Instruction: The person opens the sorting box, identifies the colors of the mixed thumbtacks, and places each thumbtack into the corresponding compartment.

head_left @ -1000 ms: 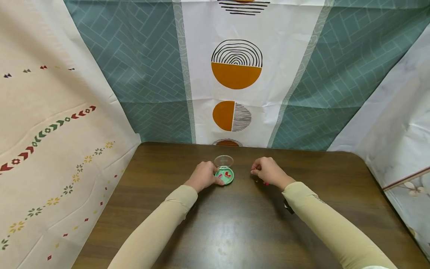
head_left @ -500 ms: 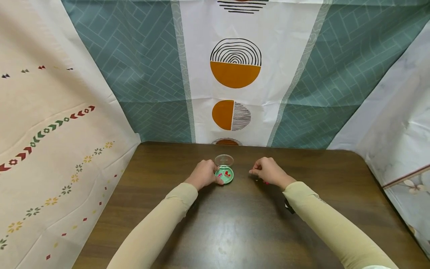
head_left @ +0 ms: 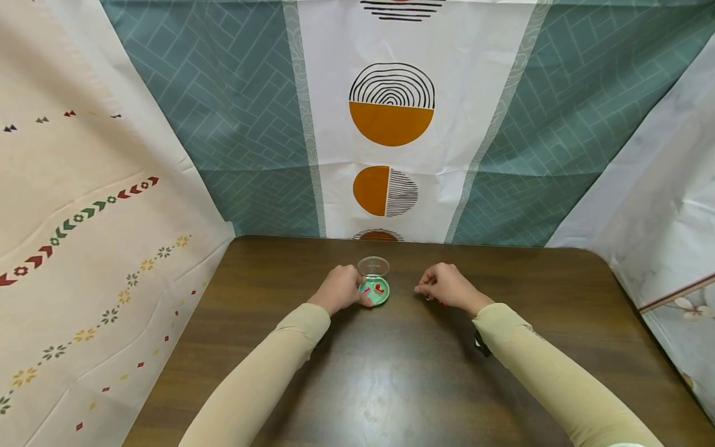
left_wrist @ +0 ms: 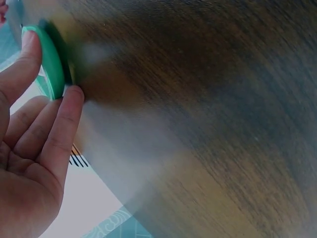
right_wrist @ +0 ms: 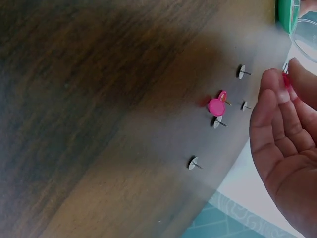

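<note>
My left hand point(head_left: 342, 290) grips a small round green case point(left_wrist: 53, 64) by its left side, thumb on one face and fingers at the other. The case's clear lid point(head_left: 373, 266) stands raised at the back, and a few red and pink pieces point(head_left: 379, 288) lie inside. To the right, my right hand point(head_left: 449, 287) pinches a small red push pin point(right_wrist: 286, 79) between thumb and fingertips, its metal point showing. Below that hand, pink thumbtacks point(right_wrist: 216, 107) and several silver thumbtacks point(right_wrist: 193, 163) lie on the table, mostly hidden in the head view.
The dark brown wooden table point(head_left: 368, 372) reaches back to a hanging patterned cloth point(head_left: 391, 198). A cream cloth point(head_left: 100, 248) hangs on the left side, and a pale flowered one point(head_left: 665, 217) on the right.
My right fingertips have shifted very slightly left, still pinching. The left hand and the green case stay where they were.
</note>
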Available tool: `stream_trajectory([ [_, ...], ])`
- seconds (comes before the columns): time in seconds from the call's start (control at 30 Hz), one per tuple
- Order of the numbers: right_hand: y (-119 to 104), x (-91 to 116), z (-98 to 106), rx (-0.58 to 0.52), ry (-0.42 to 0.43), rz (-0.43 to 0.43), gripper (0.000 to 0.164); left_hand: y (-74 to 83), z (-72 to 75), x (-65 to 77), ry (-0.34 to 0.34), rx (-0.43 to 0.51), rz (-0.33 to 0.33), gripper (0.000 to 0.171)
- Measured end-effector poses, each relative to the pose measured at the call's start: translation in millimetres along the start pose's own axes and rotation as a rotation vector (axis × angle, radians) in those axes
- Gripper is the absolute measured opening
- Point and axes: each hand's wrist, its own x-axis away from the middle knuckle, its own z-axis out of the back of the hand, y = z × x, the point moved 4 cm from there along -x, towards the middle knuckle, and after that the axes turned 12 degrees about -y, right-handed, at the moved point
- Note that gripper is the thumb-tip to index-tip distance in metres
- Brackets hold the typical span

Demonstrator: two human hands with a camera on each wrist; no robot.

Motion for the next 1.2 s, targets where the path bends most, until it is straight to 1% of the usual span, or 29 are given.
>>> stream_trajectory([
  [0.1, 1.7, -1.1, -1.5, 0.005, 0.001, 0.016, 0.007, 0.4, -0.2, 0.0, 0.003, -0.005, -0.001, 0.055],
  [0.17, 2.1, -1.4, -1.7, -0.004, 0.004, 0.019, 0.005, 0.8, 0.1, 0.1, 0.001, -0.012, -0.005, 0.053],
  [0.27, 1.4, -1.3, -0.8, -0.029, 0.005, 0.010, 0.008, 1.6, 1.3, 0.7, -0.001, -0.023, -0.005, 0.051],
  [0.4, -1.2, -0.8, 0.6, -0.051, 0.008, 0.001, 0.012, 1.6, 2.0, 1.0, -0.003, -0.021, 0.000, 0.054],
  [0.63, -4.3, -0.9, 0.5, -0.096, 0.019, 0.050, 0.018, 1.6, 0.7, 1.3, -0.002, -0.023, 0.001, 0.055],
  [0.73, -4.3, -1.0, 0.9, -0.117, 0.041, 0.067, 0.019, 1.6, -0.4, 1.0, -0.001, -0.030, -0.001, 0.054],
  [0.83, -4.4, -1.9, 1.3, -0.146, 0.085, 0.081, 0.017, 1.1, -1.6, 0.7, 0.000, -0.036, -0.004, 0.055],
  [0.97, -7.1, -4.3, 1.9, -0.166, 0.133, 0.099, 0.016, 0.1, -2.1, 0.8, -0.003, -0.020, 0.007, 0.057],
  [1.07, -11.4, -6.5, 2.5, -0.176, 0.138, 0.113, 0.014, -0.2, -1.2, 1.4, -0.006, -0.008, 0.014, 0.058],
  [1.2, -17.7, -9.6, 3.3, -0.189, 0.116, 0.130, 0.015, 0.1, 0.5, 2.4, -0.008, -0.008, 0.012, 0.059],
])
